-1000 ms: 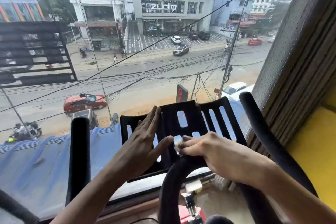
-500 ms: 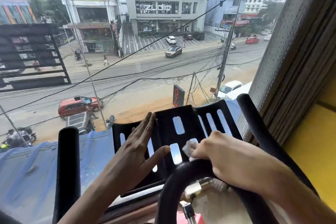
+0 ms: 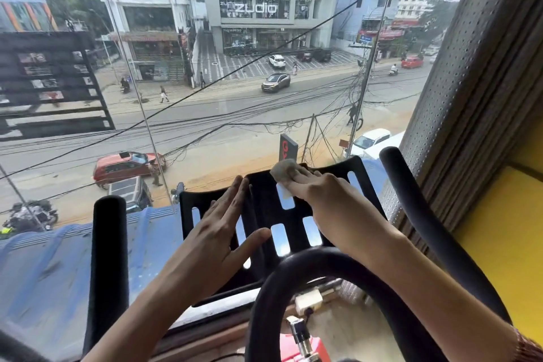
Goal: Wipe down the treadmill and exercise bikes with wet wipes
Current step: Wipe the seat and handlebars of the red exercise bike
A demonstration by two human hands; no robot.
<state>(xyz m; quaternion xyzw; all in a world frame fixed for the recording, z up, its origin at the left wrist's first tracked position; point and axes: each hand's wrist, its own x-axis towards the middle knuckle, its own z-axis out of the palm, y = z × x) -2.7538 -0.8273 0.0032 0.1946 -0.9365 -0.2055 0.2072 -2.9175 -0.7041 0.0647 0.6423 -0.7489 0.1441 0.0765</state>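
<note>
The exercise bike's black slotted holder panel [image 3: 264, 200] stands in front of me, between the padded handlebars. My left hand [image 3: 217, 232] lies flat on the panel's left half, fingers straight and thumb spread. My right hand [image 3: 323, 200] presses a crumpled grey-white wet wipe [image 3: 283, 170] against the panel's top edge, fingers stretched over the wipe. Most of the wipe sticks out beyond the fingertips.
A curved black handlebar loop [image 3: 293, 267] arcs just below my hands. An upright handlebar end [image 3: 108, 244] stands at left and another [image 3: 411, 200] rises at right. A large glass window [image 3: 176, 97] is right behind the bike; a perforated blind [image 3: 470, 82] and yellow wall [image 3: 505, 244] lie right.
My right hand has slid the wipe from the panel's lower middle, near the handlebar loop, up to its top edge. My left hand has stayed flat on the left half.
</note>
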